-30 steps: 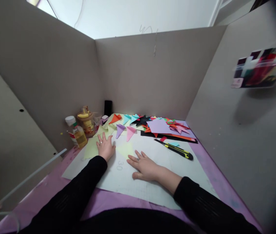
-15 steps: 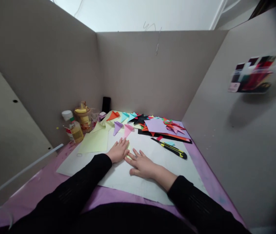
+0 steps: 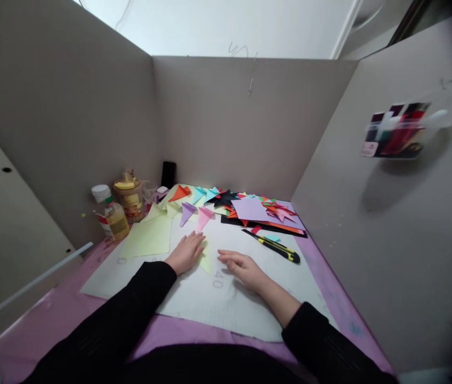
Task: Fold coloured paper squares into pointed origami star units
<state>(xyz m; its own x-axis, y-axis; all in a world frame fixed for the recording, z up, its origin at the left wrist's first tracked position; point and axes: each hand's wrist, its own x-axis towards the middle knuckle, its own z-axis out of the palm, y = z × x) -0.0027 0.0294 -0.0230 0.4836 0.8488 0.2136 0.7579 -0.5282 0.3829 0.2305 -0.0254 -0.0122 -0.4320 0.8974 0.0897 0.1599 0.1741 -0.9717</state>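
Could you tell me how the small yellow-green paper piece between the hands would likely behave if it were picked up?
The yellow-green paper piece looks thin, so probably light and floppy. One edge seems lifted beside the left hand, suggesting a crease it would likely keep.

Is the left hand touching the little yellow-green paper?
Touching. In the head view, the left hand lies flat on the small yellow-green paper, with its fingers covering the paper's near edge. The right hand rests just beside it.
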